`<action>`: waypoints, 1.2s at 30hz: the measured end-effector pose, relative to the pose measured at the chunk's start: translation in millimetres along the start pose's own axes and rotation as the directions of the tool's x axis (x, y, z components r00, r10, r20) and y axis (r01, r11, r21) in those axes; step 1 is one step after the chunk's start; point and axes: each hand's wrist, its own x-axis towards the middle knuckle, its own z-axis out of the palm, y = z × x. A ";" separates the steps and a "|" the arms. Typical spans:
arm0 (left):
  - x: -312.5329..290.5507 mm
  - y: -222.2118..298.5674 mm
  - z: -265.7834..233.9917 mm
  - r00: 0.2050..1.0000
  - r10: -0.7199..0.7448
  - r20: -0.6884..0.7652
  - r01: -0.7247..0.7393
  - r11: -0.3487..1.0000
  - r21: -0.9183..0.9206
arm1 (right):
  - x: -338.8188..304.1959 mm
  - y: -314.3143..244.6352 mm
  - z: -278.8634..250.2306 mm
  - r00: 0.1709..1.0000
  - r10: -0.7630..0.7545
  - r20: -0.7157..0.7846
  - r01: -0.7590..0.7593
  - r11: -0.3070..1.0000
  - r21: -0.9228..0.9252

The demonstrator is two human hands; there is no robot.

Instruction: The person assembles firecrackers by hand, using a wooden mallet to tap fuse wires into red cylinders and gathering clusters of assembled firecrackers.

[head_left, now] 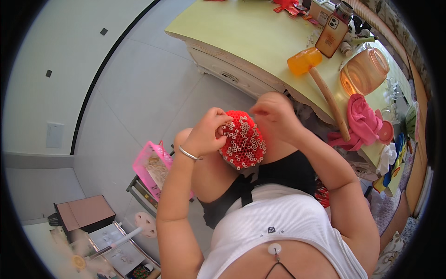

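Note:
A rounded bundle of red tubes (243, 143) rests between my thighs, its honeycomb-like top facing up. Many short pale sticks with hollow-looking ends stand in its holes, while other holes show red. My left hand (207, 131), with a silver bangle on the wrist, curls its thumb and fingers on the bundle's upper left edge. To the upper right of the bundle, my right hand (278, 115) hovers apart from it with bent fingers. Motion blurs those fingertips, so whether they hold anything does not show.
A pale yellow-topped cabinet (251, 28) stands ahead, bearing an orange-headed mallet (304, 61), a phone (331, 35), an amber jar (365, 70) and a pink cloth (360, 122). On my left, a pink basket (147, 168) of pale sticks sits on a stand, near a fan (80, 261).

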 end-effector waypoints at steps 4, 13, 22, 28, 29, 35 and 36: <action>9.5 -17.9 6.3 0.989 0.055 -0.137 -0.045 0.996 0.078 | 25.1 -25.6 33.5 0.995 -0.073 0.072 0.079 0.993 -0.090; 13.1 -7.5 7.0 0.962 0.149 -0.230 -0.066 0.941 0.333 | 32.1 -42.1 39.0 0.977 0.130 0.169 -0.080 0.958 -0.275; 4.4 0.1 -2.7 0.914 0.109 -0.391 -0.036 0.981 0.189 | 41.4 -50.8 62.4 0.965 0.130 0.229 0.022 0.826 -0.563; -7.1 14.2 -12.7 0.857 0.102 -0.506 -0.034 0.989 0.143 | 39.9 -62.3 63.8 0.971 0.128 0.200 0.015 0.808 -0.589; -7.6 20.9 -18.5 0.852 0.062 -0.520 -0.021 0.996 0.084 | 37.6 -57.2 63.7 0.980 0.106 0.167 0.011 0.815 -0.580; -11.0 74.8 -52.4 0.814 0.121 -0.568 -0.072 0.992 0.108 | 53.8 -66.4 56.8 0.992 -0.081 0.092 0.088 0.993 -0.079; -10.5 84.6 -60.5 0.788 0.165 -0.593 -0.123 0.986 0.111 | 60.9 -69.3 53.1 0.985 -0.084 0.153 0.074 0.995 0.066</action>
